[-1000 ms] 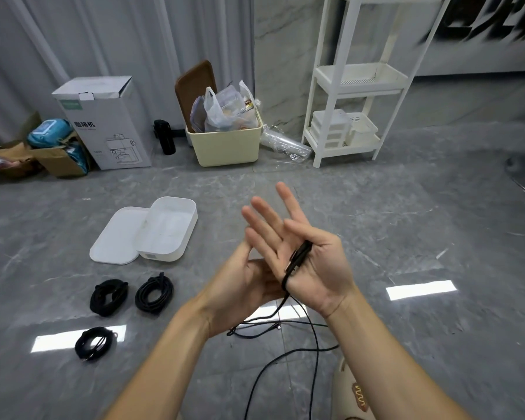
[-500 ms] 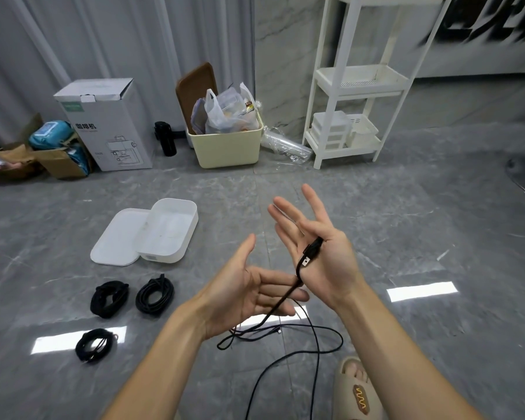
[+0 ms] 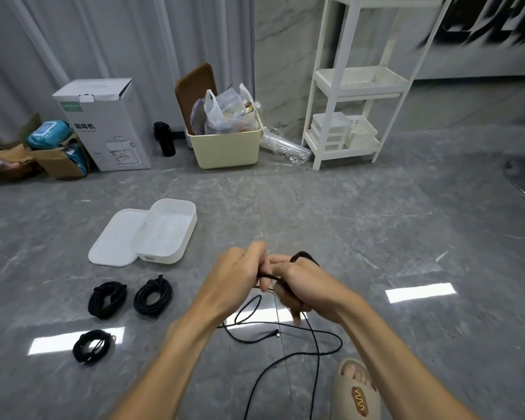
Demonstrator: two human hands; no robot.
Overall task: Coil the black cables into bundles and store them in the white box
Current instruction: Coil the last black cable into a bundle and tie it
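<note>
Fingers (image 3: 262, 262) of the left hand (image 3: 237, 277) pinch a black cable (image 3: 315, 341), while the right hand (image 3: 303, 283) curls around it with a loop over its knuckles; the loose length trails down onto the grey floor (image 3: 376, 231) between the arms. Farther left on the floor, the white box (image 3: 191, 225) sits open beside its lid (image 3: 109, 244). Nearer lie three coiled bundles: one (image 3: 153, 297), another (image 3: 106, 299) just beside it, a third (image 3: 93, 346) below.

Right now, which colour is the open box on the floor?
White, seen best in the head view: box.
</note>
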